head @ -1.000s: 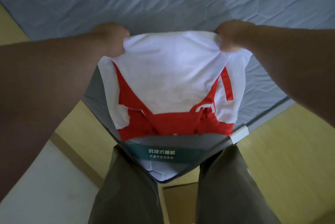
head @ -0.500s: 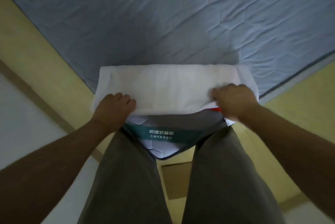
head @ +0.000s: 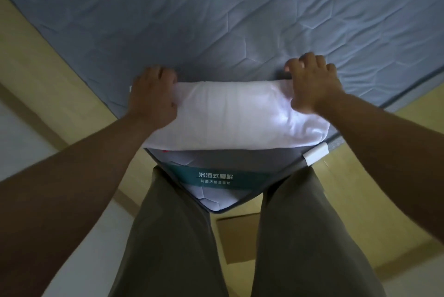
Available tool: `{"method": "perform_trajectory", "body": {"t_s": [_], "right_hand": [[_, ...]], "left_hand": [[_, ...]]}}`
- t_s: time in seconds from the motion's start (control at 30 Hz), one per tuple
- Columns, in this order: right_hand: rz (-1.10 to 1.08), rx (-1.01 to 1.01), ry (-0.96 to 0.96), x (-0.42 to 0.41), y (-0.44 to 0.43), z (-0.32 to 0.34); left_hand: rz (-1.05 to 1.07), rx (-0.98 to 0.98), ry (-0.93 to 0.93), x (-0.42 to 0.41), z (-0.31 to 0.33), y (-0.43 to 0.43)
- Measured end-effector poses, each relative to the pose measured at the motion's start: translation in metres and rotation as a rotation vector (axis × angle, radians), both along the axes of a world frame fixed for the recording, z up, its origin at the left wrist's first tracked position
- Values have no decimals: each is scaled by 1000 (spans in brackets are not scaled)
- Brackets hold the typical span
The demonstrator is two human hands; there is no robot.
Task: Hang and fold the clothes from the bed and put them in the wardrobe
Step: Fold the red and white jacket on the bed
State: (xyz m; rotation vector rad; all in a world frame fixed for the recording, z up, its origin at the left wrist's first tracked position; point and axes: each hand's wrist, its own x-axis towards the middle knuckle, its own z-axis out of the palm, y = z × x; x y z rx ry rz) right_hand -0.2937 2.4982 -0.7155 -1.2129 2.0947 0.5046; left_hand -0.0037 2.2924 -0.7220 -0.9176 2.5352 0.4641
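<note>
Squarely at the near corner of the grey-blue quilted mattress (head: pixel 216 20) lies the folded white garment (head: pixel 235 116), a thick oblong pad set just back from the mattress edge, with a sliver of red (head: pixel 165 151) showing under its lower left side. My left hand (head: pixel 153 97) grips the garment's left end, fingers curled over the far edge and thumb lying on top of the cloth. My right hand (head: pixel 312 85) grips the far right corner the same way, its fingers arched over the edge with their tips down on the mattress and the thumb pressed on the white fabric. A teal label (head: pixel 216 177) with white characters runs across the mattress corner below the garment, and a white tag (head: pixel 316 152) sits on the piping to the right. My olive trousers (head: pixel 173 236) stand against that corner, over a yellow wooden floor (head: pixel 36 56).
</note>
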Motion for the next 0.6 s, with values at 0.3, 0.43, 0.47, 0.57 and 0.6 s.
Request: {"method": "perform_trajectory", "body": {"t_s": [0.3,0.43,0.47,0.57,0.6], "right_hand": [[15,458,-340,-15,-26,-22],[25,468,-328,-13,-19,-27],[35,463,-330,-15,-18,-25],[82,391,-288,-29,-22,-5],[95,329,-244,-36,-25,5]], "left_hand": [[-285,330,-555,-32,-24,-38],[-235,382,-520,-23,-29,-36],[-220,407,-488,-19,-26,-35],[-121,435,-321,-8,-4,-40],[-116,387,-255,-6,7,-44]]}}
